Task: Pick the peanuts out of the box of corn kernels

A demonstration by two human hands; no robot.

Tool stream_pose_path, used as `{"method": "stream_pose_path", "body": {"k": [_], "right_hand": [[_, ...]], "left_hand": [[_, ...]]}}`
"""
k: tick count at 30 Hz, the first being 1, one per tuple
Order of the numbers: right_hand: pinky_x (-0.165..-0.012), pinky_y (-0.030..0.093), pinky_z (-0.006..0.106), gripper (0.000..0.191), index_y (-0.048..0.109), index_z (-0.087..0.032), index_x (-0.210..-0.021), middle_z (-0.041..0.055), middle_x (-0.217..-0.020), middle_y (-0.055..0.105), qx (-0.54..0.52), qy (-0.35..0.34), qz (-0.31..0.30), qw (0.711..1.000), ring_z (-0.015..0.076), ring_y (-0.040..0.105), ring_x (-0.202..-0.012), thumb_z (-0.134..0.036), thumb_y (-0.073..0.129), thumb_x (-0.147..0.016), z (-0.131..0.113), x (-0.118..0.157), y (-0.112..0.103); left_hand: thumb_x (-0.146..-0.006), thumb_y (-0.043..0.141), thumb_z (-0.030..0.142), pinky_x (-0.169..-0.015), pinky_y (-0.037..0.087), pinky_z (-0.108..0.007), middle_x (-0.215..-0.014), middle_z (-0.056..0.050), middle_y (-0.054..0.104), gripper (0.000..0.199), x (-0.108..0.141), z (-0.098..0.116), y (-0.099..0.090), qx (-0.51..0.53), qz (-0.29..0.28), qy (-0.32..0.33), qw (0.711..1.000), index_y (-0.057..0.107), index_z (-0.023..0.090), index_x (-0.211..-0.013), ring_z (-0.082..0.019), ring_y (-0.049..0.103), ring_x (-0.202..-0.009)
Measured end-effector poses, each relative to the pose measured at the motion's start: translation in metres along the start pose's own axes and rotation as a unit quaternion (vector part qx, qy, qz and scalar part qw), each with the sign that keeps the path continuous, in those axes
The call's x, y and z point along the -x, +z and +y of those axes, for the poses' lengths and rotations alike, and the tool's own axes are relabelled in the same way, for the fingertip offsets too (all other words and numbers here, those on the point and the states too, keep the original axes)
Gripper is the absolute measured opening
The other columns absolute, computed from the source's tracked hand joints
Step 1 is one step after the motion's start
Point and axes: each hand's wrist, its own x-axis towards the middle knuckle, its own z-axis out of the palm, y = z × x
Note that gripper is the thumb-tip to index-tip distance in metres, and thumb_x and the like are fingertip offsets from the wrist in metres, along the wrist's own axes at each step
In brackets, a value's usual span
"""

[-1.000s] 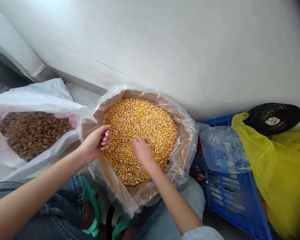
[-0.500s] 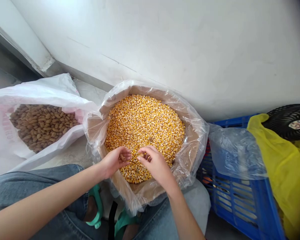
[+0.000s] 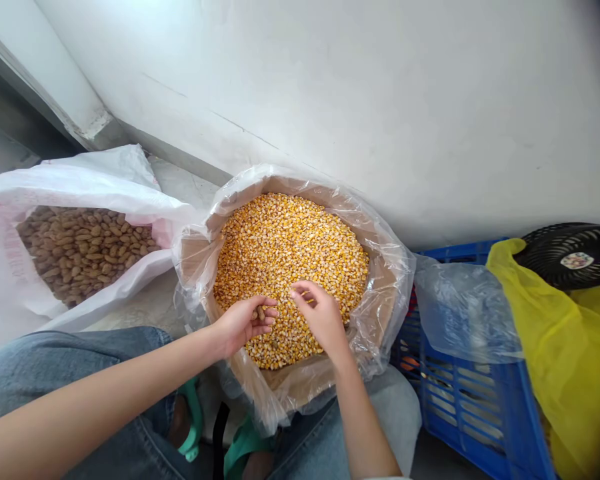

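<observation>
Dried maize kernels (image 3: 290, 250) lying loose in a plastic-lined cardboard box (image 3: 193, 257); judged hard, light, slippery, best taken by fingertip pinch. Left hand (image 3: 243, 325): fingers (image 3: 265, 303) curled, pinching kernels. Right hand (image 3: 321, 319): fingers (image 3: 313, 292) pressed together, pinching a kernel above the pile.

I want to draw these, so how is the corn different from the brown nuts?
The corn is golden yellow, but the brown nuts are light brown. Each corn kernel looks smaller and rounder than each pointy nut. The corn sits in a cardboard box lined with clear plastic, while the nuts sit in a white sack. Both are big, loose piles of many small pieces, open at the top.
</observation>
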Motion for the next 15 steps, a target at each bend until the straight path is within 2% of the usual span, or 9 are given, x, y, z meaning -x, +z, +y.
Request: {"method": "stream_pose_path", "body": {"k": [1,2,6,9,12,15], "right_hand": [[-0.069,0.042,0.026,0.021,0.054,-0.019,-0.093,0.0033,-0.085,0.057,0.057,0.02,0.034,0.998,0.0128,0.053,-0.073,-0.03,0.045,-0.077,0.013,-0.01,0.001],[-0.069,0.041,0.026,0.022,0.054,-0.018,-0.094,0.0038,-0.084,0.057,0.116,0.037,0.043,0.992,0.0134,0.053,-0.073,-0.028,0.046,-0.076,0.025,-0.021,0.002],[-0.066,0.038,0.026,0.02,0.054,-0.018,-0.091,0.0056,-0.087,0.056,0.305,0.067,0.018,0.95,0.015,0.053,-0.074,-0.019,0.042,-0.076,0.056,-0.05,0.011],[-0.061,0.036,0.025,0.02,0.053,-0.019,-0.091,0.0057,-0.086,0.056,0.376,0.072,0.023,0.924,0.015,0.053,-0.072,-0.018,0.037,-0.079,0.058,-0.053,0.017],[-0.063,0.036,0.025,0.019,0.053,-0.018,-0.091,0.0071,-0.089,0.055,0.417,0.066,0.036,0.906,0.0165,0.052,-0.078,-0.018,0.038,-0.078,0.054,-0.049,0.021],[-0.068,0.036,0.027,0.02,0.052,-0.017,-0.09,0.0092,-0.091,0.054,0.412,0.045,0.059,0.908,0.0189,0.05,-0.085,-0.016,0.039,-0.076,0.051,-0.049,0.024]], "left_hand": [[-0.078,0.043,0.017,-0.05,0.044,-0.016,-0.064,-0.002,0.057,0.014,0.001,0.0,0.001,-0.004,0.003,0.002,1.0,0.055,0.011,-0.08,-0.006,0.052,-0.05],[-0.078,0.044,0.016,-0.049,0.044,-0.015,-0.065,-0.003,0.058,0.013,0.002,-0.001,0.001,-0.005,0.006,0.006,1.0,0.055,0.011,-0.083,-0.006,0.051,-0.05],[-0.078,0.045,0.015,-0.055,0.047,-0.016,-0.074,-0.008,0.062,0.009,0.005,-0.004,0.002,-0.003,0.022,0.012,1.0,0.051,0.01,-0.084,-0.005,0.053,-0.052],[-0.079,0.043,0.012,-0.056,0.048,-0.017,-0.077,-0.011,0.063,0.005,0.006,-0.006,0.0,-0.006,0.026,0.002,1.0,0.047,0.01,-0.081,-0.005,0.053,-0.051],[-0.079,0.042,0.01,-0.055,0.047,-0.018,-0.076,-0.01,0.062,0.008,0.007,-0.007,-0.001,-0.004,0.027,0.001,1.0,0.045,0.011,-0.087,-0.006,0.052,-0.051],[-0.078,0.041,0.009,-0.055,0.046,-0.018,-0.074,-0.007,0.061,0.018,0.008,-0.007,-0.002,-0.006,0.014,0.001,1.0,0.044,0.011,-0.096,-0.006,0.053,-0.052]]}}
